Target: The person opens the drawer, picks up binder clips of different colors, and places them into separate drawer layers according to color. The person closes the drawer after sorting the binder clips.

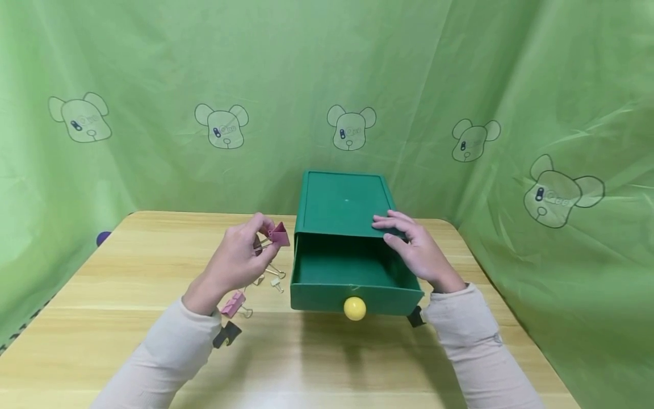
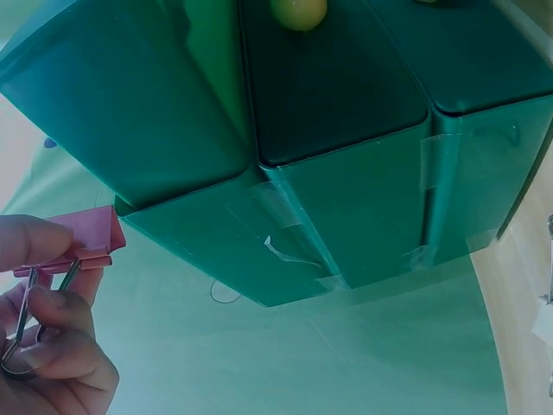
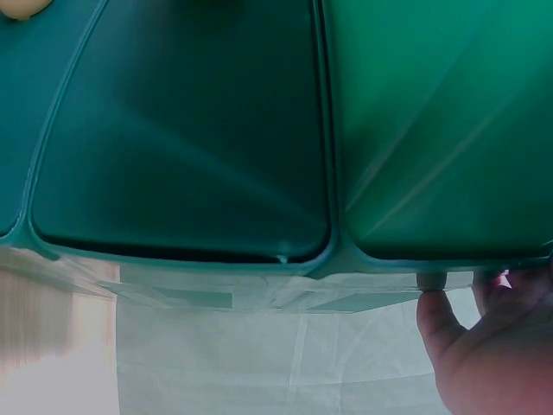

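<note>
In the head view my left hand (image 1: pixel 237 250) pinches a pink binder clip (image 1: pixel 279 234) between thumb and fingers, just left of the green drawer cabinet (image 1: pixel 347 201). The left wrist view shows the clip's pink body (image 2: pixel 91 230) at the fingertips, with its metal handles against the fingers. The top drawer (image 1: pixel 327 296) is pulled out, and a yellow knob (image 1: pixel 355 308) sits on its front; no contents show inside. My right hand (image 1: pixel 416 250) rests on the cabinet's top right front edge, fingers extended over the top.
Left of the cabinet lie a pink binder clip (image 1: pixel 233 304), a black binder clip (image 1: pixel 227 335) and a small white binder clip (image 1: pixel 277 283). Another black clip (image 1: pixel 416 317) lies under the drawer's right corner. Green curtains (image 1: pixel 286 74) surround the wooden table (image 1: pixel 153 255).
</note>
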Motion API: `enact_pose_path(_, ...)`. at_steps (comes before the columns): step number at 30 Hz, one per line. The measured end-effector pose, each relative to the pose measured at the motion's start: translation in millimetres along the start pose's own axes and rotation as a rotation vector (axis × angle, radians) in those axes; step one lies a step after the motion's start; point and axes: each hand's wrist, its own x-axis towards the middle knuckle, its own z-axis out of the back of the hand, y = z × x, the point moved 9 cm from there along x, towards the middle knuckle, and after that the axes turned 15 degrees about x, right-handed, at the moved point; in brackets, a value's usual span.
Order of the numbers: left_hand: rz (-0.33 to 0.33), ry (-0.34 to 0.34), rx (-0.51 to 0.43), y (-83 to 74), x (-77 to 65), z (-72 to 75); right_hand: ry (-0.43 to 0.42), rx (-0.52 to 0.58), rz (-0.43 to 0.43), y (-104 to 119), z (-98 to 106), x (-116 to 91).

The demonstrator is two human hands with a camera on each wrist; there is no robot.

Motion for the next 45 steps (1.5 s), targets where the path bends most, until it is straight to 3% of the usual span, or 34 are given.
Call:
enact_pose_path(16,-0.119,-0.097,-0.026,-17.2,7.5,11.1,-0.001,-0.025,-0.004,-2,3,0)
enact_pose_path(30,-0.198,-0.085,0.023,-28.0,11.5,13.5,-0.001,-0.021,-0.009,-3,1,1)
enact_pose_path(45,-0.226,-0.086,-0.037,-39.1,15.2,13.0,0.000,-0.011,-0.011,-3,0,-1)
